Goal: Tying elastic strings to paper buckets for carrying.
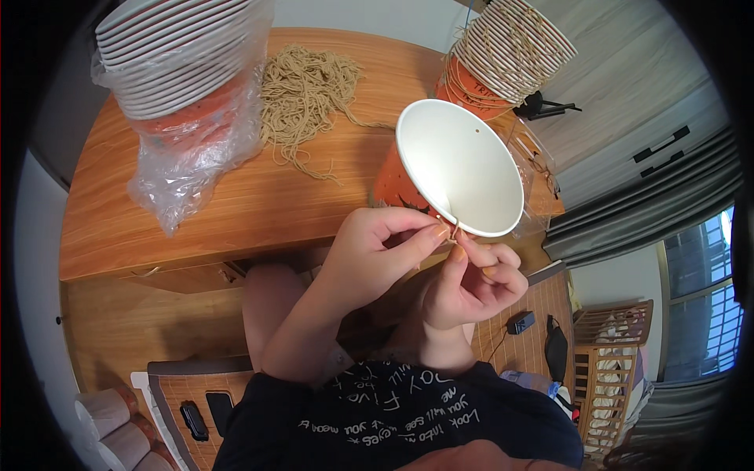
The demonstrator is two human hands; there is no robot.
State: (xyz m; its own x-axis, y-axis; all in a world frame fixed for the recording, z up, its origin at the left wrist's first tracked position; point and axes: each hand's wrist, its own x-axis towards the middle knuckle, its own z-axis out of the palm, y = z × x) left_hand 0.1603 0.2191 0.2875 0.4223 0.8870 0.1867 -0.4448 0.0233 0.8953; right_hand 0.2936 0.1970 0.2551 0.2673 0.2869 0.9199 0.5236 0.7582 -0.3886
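Note:
An orange paper bucket (pixel 463 157) with a white inside leans toward me at the front edge of the wooden table. A small hole shows in its far wall. At the near rim, thin tan twine (pixel 455 229) is pinched between the fingertips of my left hand (pixel 377 251). My right hand (pixel 475 286) grips the same twine close by, thumb against forefinger, its other fingers curled. Whether the twine is knotted is too small to tell. Behind the bucket's left side, a strand runs back to a loose heap of twine (pixel 302 98).
A tall stack of buckets in clear plastic (pixel 188 102) stands at the table's left. Another stack, draped with twine loops (pixel 510 59), is at the back right. Eyeglasses (pixel 542 165) lie right of the bucket. More buckets (pixel 118 428) are at lower left; a wooden crib (pixel 613 369) is at right.

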